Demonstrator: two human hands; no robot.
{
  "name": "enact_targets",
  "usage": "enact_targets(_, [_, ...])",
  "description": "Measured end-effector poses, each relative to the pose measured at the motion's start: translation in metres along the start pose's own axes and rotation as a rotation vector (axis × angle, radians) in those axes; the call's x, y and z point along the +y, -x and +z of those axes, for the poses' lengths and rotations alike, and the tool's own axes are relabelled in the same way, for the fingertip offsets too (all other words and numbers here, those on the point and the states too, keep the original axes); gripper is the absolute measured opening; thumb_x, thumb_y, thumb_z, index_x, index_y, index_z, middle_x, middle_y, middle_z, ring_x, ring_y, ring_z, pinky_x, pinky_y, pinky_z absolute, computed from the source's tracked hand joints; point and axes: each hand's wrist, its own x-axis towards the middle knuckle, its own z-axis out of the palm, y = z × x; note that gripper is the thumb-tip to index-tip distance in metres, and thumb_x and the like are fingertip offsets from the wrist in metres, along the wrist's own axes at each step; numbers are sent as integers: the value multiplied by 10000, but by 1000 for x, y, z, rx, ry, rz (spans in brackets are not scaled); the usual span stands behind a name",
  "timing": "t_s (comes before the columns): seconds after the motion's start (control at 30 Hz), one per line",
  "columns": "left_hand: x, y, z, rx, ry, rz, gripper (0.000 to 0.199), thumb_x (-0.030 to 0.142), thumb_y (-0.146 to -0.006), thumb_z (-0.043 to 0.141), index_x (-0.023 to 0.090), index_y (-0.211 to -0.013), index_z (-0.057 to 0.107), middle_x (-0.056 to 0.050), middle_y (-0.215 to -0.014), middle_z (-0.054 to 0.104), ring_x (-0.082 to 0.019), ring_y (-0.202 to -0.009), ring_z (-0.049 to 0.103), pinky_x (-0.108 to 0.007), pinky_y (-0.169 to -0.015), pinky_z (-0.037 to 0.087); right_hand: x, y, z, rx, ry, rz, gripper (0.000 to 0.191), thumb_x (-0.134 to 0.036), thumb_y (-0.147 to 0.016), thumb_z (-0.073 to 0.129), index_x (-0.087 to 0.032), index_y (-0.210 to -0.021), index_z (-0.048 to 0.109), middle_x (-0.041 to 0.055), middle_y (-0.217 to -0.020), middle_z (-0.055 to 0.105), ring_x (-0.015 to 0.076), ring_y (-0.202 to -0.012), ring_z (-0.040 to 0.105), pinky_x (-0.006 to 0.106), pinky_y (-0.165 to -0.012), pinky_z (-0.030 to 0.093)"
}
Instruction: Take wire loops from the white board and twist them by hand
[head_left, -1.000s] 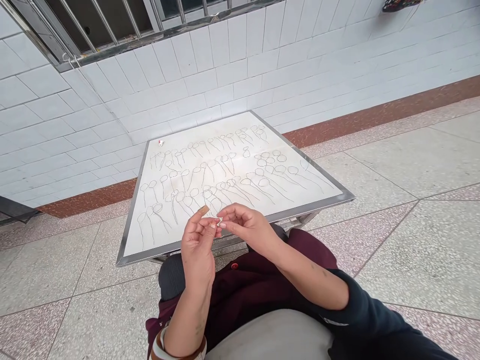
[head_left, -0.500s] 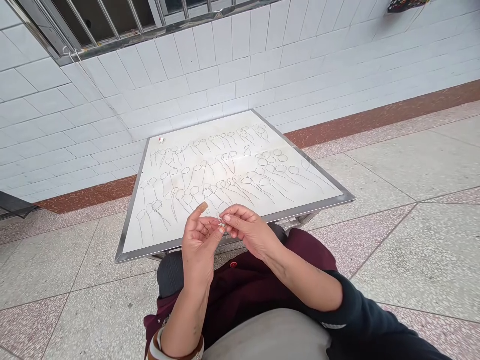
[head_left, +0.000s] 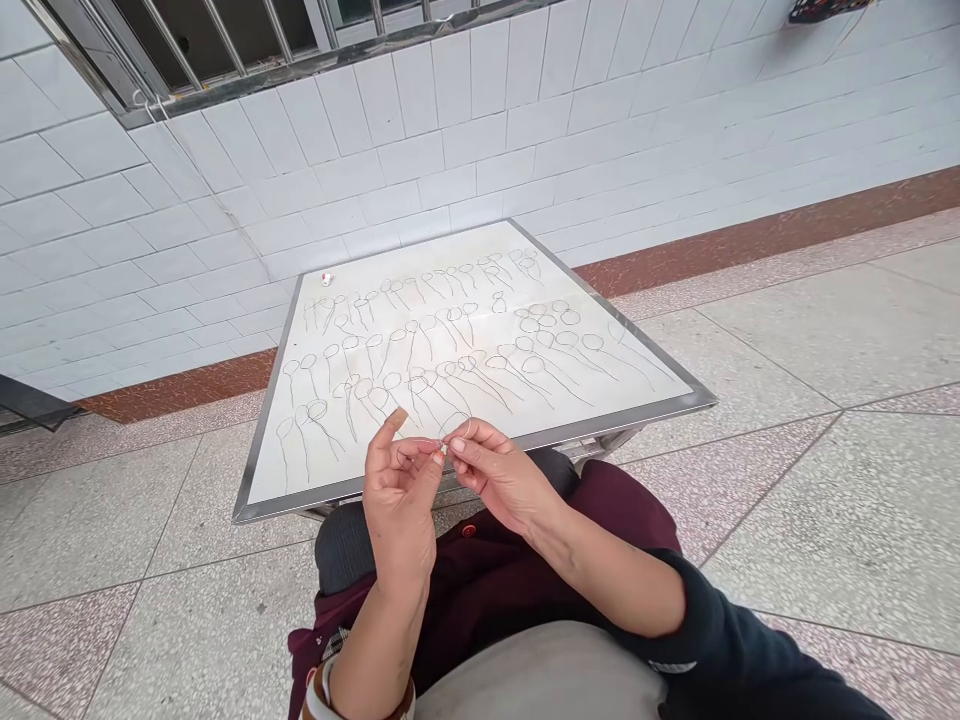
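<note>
My left hand (head_left: 403, 490) and my right hand (head_left: 501, 473) meet above the near edge of the table (head_left: 304, 497). Between the fingertips is a thin looped wire (head_left: 455, 416), its ring showing just above the right fingers. Thumb and finger of each hand pinch it where the tips come together. A small pale piece sits at that pinch, too small to name. One finger of my left hand, its tip brownish as if wrapped, sticks up away from the wire. On the white tabletop lie rows of similar wire loops with long tails (head_left: 465, 365).
Several closed wire rings (head_left: 547, 317) lie at the table's right side. A small white and red object (head_left: 327, 279) sits at the far left corner. Behind the table stands a white tiled wall (head_left: 420, 150) with a barred window (head_left: 225, 45). Speckled tiles cover the floor (head_left: 757, 350).
Both hands stay together at the same spot. The right fingers have shifted slightly and the wire ring stands out more clearly above them. The view has moved a little.
</note>
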Motion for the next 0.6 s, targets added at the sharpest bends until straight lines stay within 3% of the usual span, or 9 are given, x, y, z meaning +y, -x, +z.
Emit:
enact_targets(0.23, [-6,2,6,46,222,-74,645,123,-724,773,277,-1303,531,39,-805,645,-96,-779,615,-255,-801,516,13,2,4,15,-47,-76,166,-293,-764,779,-192,-759,647,-41,-649,567,54,-551,443,166,-465,315])
enact_targets(0.6, [4,-8,-6,37,119,-90,590,109,-714,778,248,-1252,581,42,-763,657,-70,-774,613,-205,-818,479,21,1,1,-33,112,-210,124,-308,-867,667,-228,-849,573,-44,-696,546,80,-602,469,199,-535,372])
